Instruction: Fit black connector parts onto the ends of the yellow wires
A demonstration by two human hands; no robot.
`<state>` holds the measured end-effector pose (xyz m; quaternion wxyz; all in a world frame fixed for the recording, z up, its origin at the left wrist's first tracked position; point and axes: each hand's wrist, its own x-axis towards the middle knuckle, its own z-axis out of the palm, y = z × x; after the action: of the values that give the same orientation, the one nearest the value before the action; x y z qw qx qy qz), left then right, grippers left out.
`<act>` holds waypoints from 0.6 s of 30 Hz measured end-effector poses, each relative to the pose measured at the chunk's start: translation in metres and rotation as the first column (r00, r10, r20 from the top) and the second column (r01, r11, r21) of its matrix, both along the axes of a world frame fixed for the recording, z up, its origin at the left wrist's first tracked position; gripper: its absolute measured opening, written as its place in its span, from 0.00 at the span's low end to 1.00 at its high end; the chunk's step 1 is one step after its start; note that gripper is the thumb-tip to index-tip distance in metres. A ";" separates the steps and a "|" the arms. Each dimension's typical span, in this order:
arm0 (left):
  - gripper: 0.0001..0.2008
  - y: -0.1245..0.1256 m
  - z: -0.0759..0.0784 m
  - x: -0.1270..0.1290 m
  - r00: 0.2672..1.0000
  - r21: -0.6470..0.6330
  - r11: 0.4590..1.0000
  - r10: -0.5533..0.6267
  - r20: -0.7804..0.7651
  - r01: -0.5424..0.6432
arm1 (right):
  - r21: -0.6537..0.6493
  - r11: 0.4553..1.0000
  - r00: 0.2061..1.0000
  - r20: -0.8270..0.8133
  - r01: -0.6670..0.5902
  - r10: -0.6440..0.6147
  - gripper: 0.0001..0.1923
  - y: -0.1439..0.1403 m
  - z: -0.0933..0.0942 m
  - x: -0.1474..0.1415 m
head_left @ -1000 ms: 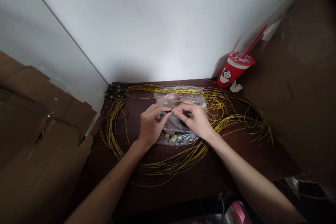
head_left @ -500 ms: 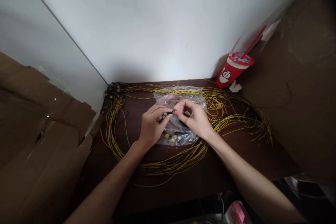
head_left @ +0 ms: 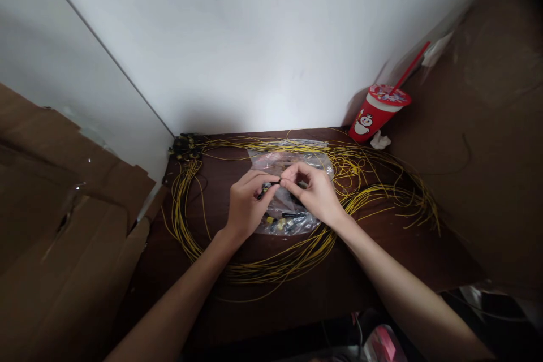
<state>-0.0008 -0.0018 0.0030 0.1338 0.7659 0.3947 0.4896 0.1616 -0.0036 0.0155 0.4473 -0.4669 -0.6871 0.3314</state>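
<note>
My left hand [head_left: 246, 203] pinches a small black connector [head_left: 265, 188] between thumb and fingers. My right hand [head_left: 314, 192] pinches the end of a thin yellow wire [head_left: 283, 182] and holds it against that connector, fingertips of both hands touching. Both hands hover over a clear plastic bag [head_left: 292, 218] holding several small black and yellow parts. Loops of yellow wire [head_left: 271, 266] lie in a big coil around the bag on the dark brown table [head_left: 322, 294].
A red paper cup with a straw [head_left: 379, 110] stands at the table's back right corner, a crumpled white scrap [head_left: 379, 140] beside it. Black connectors [head_left: 184, 146] bunch at the back left corner. Cardboard [head_left: 63, 226] flanks the left; brown material [head_left: 487, 153] the right. White wall behind.
My right hand's fingers have curled in slightly and shifted a little left toward the connector. The left hand stays nearly still.
</note>
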 end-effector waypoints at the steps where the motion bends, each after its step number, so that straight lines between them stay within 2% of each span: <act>1: 0.06 0.000 0.000 0.000 1.000 0.003 1.000 0.003 0.001 -0.003 | -0.002 1.000 1.000 0.006 -0.002 0.002 0.04 0.000 0.001 0.000; 10: 0.05 0.001 -0.002 -0.001 0.999 0.010 0.999 0.047 0.006 -0.047 | 0.039 0.999 0.984 0.173 0.033 -0.039 0.05 0.002 0.005 0.004; 18: 0.06 0.000 -0.001 -0.001 1.000 0.018 1.000 0.021 -0.003 -0.021 | 0.039 0.999 0.979 0.202 0.013 -0.020 0.05 0.000 0.007 0.004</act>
<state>-0.0017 -0.0015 0.0017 0.1211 0.7637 0.3984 0.4933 0.1658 -0.0036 0.0228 0.3864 -0.4954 -0.7313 0.2655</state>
